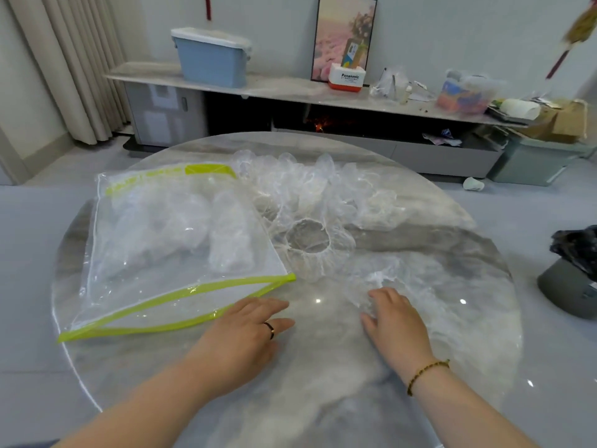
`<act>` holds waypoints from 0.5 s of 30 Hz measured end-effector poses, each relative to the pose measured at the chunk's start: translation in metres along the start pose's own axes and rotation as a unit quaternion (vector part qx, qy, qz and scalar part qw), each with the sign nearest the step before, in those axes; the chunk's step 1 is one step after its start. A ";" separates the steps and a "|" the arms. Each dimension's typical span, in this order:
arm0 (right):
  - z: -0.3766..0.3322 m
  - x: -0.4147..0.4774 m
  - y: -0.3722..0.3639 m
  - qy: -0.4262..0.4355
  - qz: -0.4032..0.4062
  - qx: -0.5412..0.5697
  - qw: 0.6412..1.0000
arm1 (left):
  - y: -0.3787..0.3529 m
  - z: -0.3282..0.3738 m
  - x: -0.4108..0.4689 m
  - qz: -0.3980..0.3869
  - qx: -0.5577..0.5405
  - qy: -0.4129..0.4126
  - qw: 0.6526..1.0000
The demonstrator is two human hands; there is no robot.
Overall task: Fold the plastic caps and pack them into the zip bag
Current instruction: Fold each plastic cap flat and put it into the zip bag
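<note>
Where caps (323, 189) overlap, edges indistinct (clear film), zip bag (145, 286) hazy.

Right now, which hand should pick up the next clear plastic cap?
The right hand: its fingers touch the crumpled clear plastic cap. The left hand lies flat on the round marble table, beside the green-edged clear zip bag.

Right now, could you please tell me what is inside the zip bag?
Folded plastic caps lie inside the zip bag, seen through its clear wall; overlap hides their number.
</note>
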State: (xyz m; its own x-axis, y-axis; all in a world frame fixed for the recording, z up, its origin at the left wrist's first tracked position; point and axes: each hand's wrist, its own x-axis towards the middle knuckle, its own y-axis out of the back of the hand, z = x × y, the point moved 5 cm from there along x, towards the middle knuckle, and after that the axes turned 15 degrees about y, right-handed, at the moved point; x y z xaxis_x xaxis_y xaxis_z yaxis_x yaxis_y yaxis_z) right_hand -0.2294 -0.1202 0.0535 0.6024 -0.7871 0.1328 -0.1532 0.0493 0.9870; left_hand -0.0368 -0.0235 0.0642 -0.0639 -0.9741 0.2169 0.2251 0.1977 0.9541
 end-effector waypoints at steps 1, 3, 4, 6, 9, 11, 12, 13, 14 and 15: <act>0.004 -0.001 -0.001 -0.010 0.008 0.005 1.000 | -0.007 0.005 0.002 -0.009 0.001 -0.005 1.000; 0.011 -0.003 -0.001 -0.018 0.023 0.030 0.999 | -0.019 0.013 0.007 -0.002 -0.006 -0.023 1.000; 0.012 -0.004 -0.003 -0.012 0.029 0.050 0.998 | -0.022 0.016 0.010 0.004 -0.006 -0.027 1.000; 0.005 -0.007 -0.006 0.041 0.058 0.104 0.992 | -0.025 0.019 0.013 0.030 -0.010 -0.024 0.999; -0.026 -0.013 -0.005 0.169 0.086 0.198 0.962 | -0.023 0.019 0.019 0.064 -0.023 -0.015 0.998; -0.042 -0.020 -0.012 0.225 0.078 0.243 0.940 | -0.022 0.018 0.023 0.078 -0.032 -0.020 0.996; -0.048 -0.023 -0.014 0.233 0.072 0.266 0.932 | -0.023 0.019 0.024 0.075 -0.028 -0.029 0.996; -0.051 -0.025 -0.015 0.237 0.070 0.289 0.925 | -0.026 0.021 0.024 0.063 -0.019 -0.042 0.997; -0.054 -0.026 -0.016 0.243 0.072 0.299 0.920 | -0.030 0.022 0.024 0.050 -0.008 -0.059 0.997; -0.056 -0.028 -0.016 0.255 0.076 0.300 0.916 | -0.033 0.023 0.024 0.035 0.000 -0.073 0.997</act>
State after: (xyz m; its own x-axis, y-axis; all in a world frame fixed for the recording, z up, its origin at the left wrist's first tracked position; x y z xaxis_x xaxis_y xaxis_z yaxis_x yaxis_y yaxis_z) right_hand -0.2001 -0.0649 0.0386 0.8026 -0.4026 0.4402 -0.5764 -0.3331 0.7462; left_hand -0.0680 -0.0509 0.0423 -0.1893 -0.9313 0.3112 0.2342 0.2649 0.9354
